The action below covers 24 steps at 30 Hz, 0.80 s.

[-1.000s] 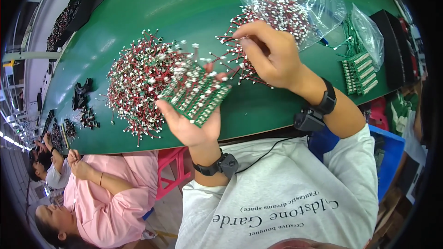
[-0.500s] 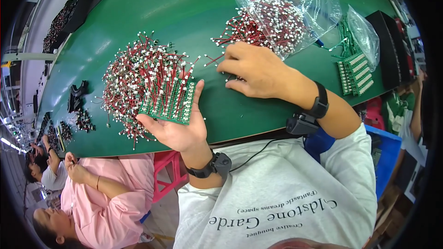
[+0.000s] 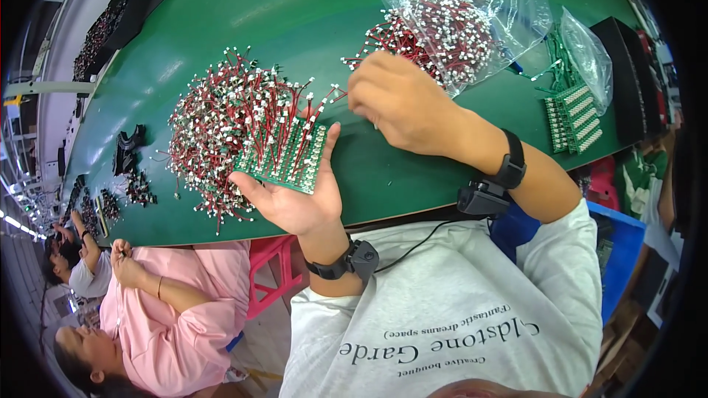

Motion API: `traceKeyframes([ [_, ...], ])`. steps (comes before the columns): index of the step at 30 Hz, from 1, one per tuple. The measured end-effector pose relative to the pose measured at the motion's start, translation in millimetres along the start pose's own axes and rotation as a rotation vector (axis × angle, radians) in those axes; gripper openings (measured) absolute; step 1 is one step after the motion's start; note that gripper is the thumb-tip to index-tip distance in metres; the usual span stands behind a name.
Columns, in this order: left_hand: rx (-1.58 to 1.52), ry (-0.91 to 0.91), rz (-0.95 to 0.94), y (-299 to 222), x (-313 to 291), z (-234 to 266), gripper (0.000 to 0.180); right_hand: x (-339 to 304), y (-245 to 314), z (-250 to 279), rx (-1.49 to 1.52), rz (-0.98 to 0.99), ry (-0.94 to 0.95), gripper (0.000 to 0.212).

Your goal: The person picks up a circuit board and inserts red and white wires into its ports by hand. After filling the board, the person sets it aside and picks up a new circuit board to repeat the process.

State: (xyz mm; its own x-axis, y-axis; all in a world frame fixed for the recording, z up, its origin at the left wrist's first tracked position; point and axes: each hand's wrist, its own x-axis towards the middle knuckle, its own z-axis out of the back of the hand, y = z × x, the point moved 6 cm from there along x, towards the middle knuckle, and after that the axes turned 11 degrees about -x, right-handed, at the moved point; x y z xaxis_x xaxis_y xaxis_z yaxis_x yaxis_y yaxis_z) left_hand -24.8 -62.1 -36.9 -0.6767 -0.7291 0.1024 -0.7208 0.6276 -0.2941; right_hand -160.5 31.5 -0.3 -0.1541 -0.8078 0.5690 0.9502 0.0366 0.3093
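Observation:
My left hand (image 3: 304, 210), palm up, holds a green circuit board panel (image 3: 313, 156) by its edges, thumb along the near left side. Rows of small white connectors cover the panel, and red wire leads with white plugs stand up from its left and middle part. To the right of the panel, my right hand (image 3: 404, 107) is closed, fingertips together. A short red wire lead (image 3: 341, 94) with a white plug juts from its fingers toward the panel. Its grip point is partly hidden by the fingers.
A large heap of wired boards (image 3: 203, 133) lies left of the panel. Red leads spill from a clear plastic bag (image 3: 509, 7) at the back. Stacked green panels (image 3: 571, 121) and a black box (image 3: 618, 81) stand at the right. A co-worker in pink (image 3: 177, 324) sits at the left.
My left hand and the panel have shifted slightly right. My right hand has risen a little away from the table and its fingers have drawn together.

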Motion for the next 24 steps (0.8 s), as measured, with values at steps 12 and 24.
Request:
traceKeyframes([
  [12, -0.02, -0.016, 0.01, 10, 3, -11, 0.074, 7, 8, 38, 0.249, -0.076, -0.205, 0.013],
  [24, -0.001, -0.014, -0.025, 17, 3, -16, 0.065, -3, 8, -10, 0.498, -0.15, 0.102, 0.01],
])
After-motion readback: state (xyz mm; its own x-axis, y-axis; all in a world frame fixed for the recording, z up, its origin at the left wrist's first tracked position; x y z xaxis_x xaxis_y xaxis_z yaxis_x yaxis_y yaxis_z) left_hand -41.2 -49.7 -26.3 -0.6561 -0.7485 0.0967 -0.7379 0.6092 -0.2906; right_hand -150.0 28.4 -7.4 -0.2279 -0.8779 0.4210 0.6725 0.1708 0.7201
